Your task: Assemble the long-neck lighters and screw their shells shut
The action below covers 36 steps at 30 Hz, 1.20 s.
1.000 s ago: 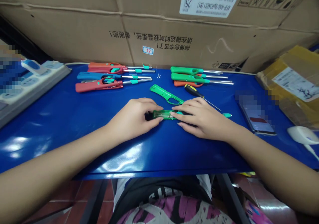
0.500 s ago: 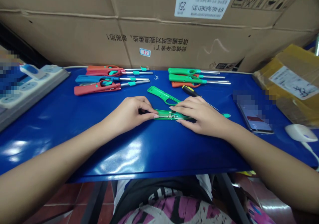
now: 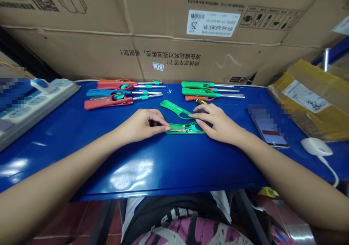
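Note:
A green lighter body half (image 3: 178, 129) with its inner parts exposed lies on the blue table. My left hand (image 3: 145, 125) pinches its left end between thumb and fingertips. Just behind it rests the loose matching green shell half (image 3: 174, 107), which has a trigger loop. My right hand (image 3: 219, 123) reaches over the right ends of both pieces, fingers bent and apart. Its fingertips touch the loose shell's right end, and its thumb is over the lighter body. A screwdriver (image 3: 201, 101) with a black and yellow handle is mostly hidden behind my right hand.
Several long-necked lighters lie along the back, with a red one (image 3: 109, 102) at left and a green one (image 3: 197, 92) at right. A power strip (image 3: 35, 99) stands left. At right are a phone (image 3: 268, 127), a white device (image 3: 316, 146) and a taped box (image 3: 308, 96). Cardboard (image 3: 163, 41) rises behind.
My right hand has shifted from pressing on the lighter body back toward the loose shell half, uncovering turquoise inner parts. My left hand keeps its pinch. The camera view has tilted up slightly.

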Motion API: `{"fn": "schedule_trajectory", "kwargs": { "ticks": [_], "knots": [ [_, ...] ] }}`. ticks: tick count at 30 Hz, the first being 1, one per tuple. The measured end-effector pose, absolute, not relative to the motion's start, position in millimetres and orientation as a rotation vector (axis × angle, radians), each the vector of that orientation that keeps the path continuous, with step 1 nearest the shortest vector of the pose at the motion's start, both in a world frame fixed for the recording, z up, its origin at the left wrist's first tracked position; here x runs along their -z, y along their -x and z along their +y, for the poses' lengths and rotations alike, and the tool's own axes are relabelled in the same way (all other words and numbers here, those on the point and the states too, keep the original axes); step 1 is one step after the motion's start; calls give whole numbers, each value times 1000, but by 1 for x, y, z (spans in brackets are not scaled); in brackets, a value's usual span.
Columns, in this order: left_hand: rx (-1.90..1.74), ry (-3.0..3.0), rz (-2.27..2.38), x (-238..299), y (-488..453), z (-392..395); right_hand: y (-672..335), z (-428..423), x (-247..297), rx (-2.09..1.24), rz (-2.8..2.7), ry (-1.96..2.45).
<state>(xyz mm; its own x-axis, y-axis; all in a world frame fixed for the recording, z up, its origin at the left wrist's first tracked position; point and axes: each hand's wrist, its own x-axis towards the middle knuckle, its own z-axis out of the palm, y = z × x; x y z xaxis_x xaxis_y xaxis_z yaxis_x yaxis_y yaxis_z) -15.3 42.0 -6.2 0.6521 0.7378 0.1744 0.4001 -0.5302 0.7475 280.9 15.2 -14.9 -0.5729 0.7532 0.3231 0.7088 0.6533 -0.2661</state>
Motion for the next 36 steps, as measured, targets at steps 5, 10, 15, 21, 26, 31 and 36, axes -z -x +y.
{"fn": "schedule_trajectory", "kwargs": {
  "ticks": [5, 10, 15, 21, 26, 31, 36],
  "knots": [
    [-603, -2111, 940, 11, 13, 44, -286, 22, 18, -224, -2438, 1159],
    [-620, -2126, 963, 14, 11, 41, -286, 24, 15, -244, -2383, 1152],
    [-689, -2184, 921, 10, 10, 39, -283, 20, 8, -256, -2364, 1028],
    [-715, -2405, 801, 7, 7, 33, -286, 11, -2, -218, -2624, 1110],
    [-693, -2310, 846, 14, 2, 31, -288, 12, 0, -285, -2607, 1080],
    [-700, -2180, 897, 16, 0, 31, -288, 16, 9, -448, -2524, 1004],
    [-722, -2329, 851, 14, 2, 30, -287, 17, 7, -449, -2527, 1001]
  ]
}}
